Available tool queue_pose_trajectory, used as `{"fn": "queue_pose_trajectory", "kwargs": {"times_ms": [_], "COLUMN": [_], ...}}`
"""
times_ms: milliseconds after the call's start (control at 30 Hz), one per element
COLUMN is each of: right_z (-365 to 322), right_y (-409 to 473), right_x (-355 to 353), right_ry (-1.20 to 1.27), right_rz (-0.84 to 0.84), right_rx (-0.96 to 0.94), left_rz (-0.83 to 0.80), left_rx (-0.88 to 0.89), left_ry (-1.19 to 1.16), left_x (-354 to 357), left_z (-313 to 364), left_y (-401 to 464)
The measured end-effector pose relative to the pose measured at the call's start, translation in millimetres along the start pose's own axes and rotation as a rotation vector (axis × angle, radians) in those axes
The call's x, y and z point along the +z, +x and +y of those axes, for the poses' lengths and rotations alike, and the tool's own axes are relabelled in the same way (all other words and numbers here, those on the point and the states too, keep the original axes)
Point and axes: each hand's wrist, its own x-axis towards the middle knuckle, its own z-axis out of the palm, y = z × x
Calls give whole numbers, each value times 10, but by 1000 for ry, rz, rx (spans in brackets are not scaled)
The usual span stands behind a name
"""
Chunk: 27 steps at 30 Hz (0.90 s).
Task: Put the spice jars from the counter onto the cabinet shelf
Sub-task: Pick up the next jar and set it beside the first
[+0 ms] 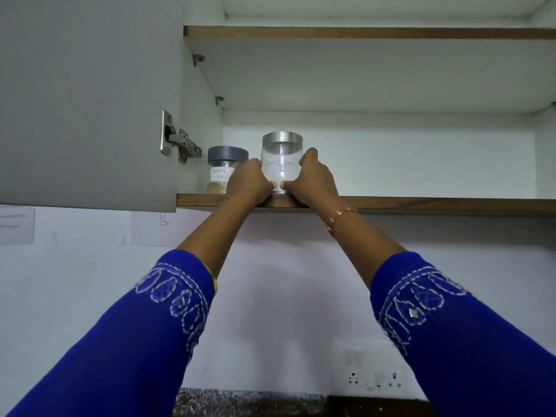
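Hands meet around 1 clear jar [281,164] with a silver lid, standing on the lower cabinet shelf [421,203] near its front edge, toward the left end. The left hand [248,183] and right hand [311,180] each wrap curled fingers round the jar's sides, thumbs almost touching at its base. A handwritten label faces outward. Just beside it, nearer the shelf's left corner, stands a second jar [224,173] with a grey lid and a little tan powder inside.

Judgement: the step in hand is setting this jar down. To do it well, seat the base flat, slide it back from the front edge, keep it from knocking the neighbour, then release both hands together.

Surroundings: the cabinet door [87,100] hangs open at left on a metal hinge [179,142]. An upper shelf [361,33] runs above. Below, a pale wall carries a socket plate [374,377], and a speckled counter [249,401] shows at the bottom edge.
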Motion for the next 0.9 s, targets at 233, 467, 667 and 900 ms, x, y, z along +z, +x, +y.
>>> {"fn": "queue_pose_trajectory", "kwargs": {"times_ms": [233, 467, 667, 900], "right_z": [35, -15, 40, 49], "right_y": [300, 438, 474, 157], "right_x": [34, 56, 83, -33], "right_ry": [-155, -370, -248, -19], "right_rz": [-211, -468, -410, -30], "right_rx": [107, 58, 90, 26], "left_rz": [-254, -394, -281, 133], "left_rx": [-15, -33, -13, -11], "left_ry": [240, 291, 369, 71], "left_x": [17, 7, 80, 113], "left_z": [-20, -169, -89, -82], "left_y": [272, 511, 447, 133]}}
